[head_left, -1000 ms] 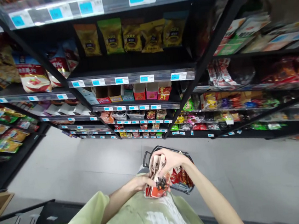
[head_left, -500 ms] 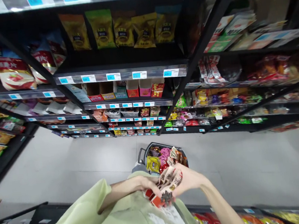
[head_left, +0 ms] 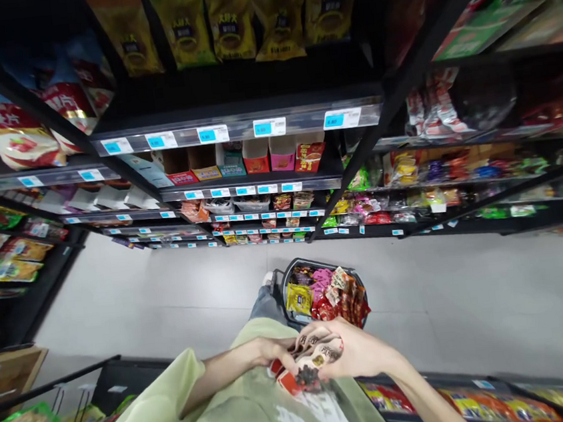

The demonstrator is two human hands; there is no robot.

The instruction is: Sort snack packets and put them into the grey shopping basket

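Close to my chest, both hands grip several red-and-white snack packets (head_left: 326, 350) stacked together. My left hand (head_left: 275, 352) is closed on their left end, thumb on top. My right hand (head_left: 354, 351) is closed round their right side. Dark printed characters and a picture of dark pieces show on the packets. Just beyond my hands stands a dark shopping basket (head_left: 286, 291) on the floor. In it lie a yellow bag (head_left: 299, 298), pink packets (head_left: 321, 278) and reddish-brown packets (head_left: 351, 297). My fingertips are partly hidden by the packets.
Shelving (head_left: 229, 99) with price tags spans the front, holding yellow snack bags (head_left: 185, 33) and small open boxes (head_left: 256, 156). Red-and-white bags (head_left: 15, 125) sit at the left. Behind me at the lower left is a rack (head_left: 106, 387) of packets. A grey floor (head_left: 193, 281) runs between.
The view has shifted, so the basket appears further right and more of it shows, along with my leg. Both hands keep hold of the packets, the right hand's fingers curled further over them.
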